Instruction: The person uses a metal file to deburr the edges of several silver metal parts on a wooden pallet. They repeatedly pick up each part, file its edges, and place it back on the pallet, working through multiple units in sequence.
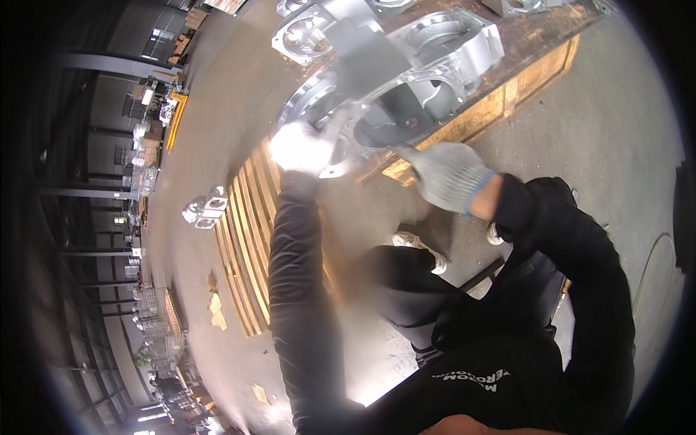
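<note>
A large silvery metal casting (pixel 449 98) with round and oblong openings lies on a wooden crate. My left hand (pixel 301 148), in a pale glove, rests against the near left side of the casting by its round flange. Glare washes the left fingers out, so their grip cannot be read. My right hand (pixel 451 177), in a grey-white knit glove, is closed at the casting's near edge. Something short and greyish pokes from its fingers toward the rim of the opening; its kind cannot be made out.
The wooden crate (pixel 507 98) bears further castings (pixel 303 36) at its far side. A slatted wooden pallet (pixel 246 232) lies on the floor to the left, with another casting (pixel 208 208) beside it. Cardboard scraps (pixel 217 312) lie near the pallet. My knees and shoes are below the crate.
</note>
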The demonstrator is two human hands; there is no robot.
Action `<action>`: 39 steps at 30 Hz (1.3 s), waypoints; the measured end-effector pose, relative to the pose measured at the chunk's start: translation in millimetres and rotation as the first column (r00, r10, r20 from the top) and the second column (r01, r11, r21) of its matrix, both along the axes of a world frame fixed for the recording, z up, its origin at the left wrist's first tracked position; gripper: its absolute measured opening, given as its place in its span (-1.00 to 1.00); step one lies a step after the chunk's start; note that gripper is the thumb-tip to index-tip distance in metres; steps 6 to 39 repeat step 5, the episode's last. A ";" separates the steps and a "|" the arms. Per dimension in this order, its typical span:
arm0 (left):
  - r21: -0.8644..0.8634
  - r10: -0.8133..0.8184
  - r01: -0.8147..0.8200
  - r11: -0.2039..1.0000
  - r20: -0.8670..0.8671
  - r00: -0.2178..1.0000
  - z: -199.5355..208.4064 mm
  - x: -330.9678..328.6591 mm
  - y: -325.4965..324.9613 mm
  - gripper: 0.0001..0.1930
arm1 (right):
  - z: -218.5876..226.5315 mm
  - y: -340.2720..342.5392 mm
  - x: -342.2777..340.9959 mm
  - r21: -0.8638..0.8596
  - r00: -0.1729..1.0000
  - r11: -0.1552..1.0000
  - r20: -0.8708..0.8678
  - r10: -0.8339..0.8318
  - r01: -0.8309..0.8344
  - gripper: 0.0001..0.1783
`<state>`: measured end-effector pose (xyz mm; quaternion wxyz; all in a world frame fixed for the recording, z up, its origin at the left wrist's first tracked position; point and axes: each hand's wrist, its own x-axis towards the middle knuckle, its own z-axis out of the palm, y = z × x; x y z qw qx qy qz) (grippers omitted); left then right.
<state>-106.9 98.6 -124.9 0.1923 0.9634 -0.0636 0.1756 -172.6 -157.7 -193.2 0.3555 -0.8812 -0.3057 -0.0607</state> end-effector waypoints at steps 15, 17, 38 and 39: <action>0.038 0.101 -0.096 0.995 -0.135 0.986 7.4 1.5 -2.0 -0.25 | 4.2 -0.3 10.0 -0.189 0.991 0.982 -0.135 -0.017 -0.009 -0.33; 0.038 0.101 -0.096 0.995 -0.135 0.986 7.4 1.5 -2.0 -0.25 | 4.2 -0.3 10.0 -0.189 0.991 0.982 -0.135 -0.017 -0.009 -0.33; 0.038 0.101 -0.096 0.995 -0.135 0.986 7.4 1.5 -2.0 -0.25 | 4.2 -0.3 10.0 -0.189 0.991 0.982 -0.135 -0.017 -0.009 -0.33; 0.038 0.101 -0.096 0.995 -0.135 0.986 7.4 1.5 -2.0 -0.25 | 4.2 -0.3 10.0 -0.189 0.991 0.982 -0.135 -0.017 -0.009 -0.33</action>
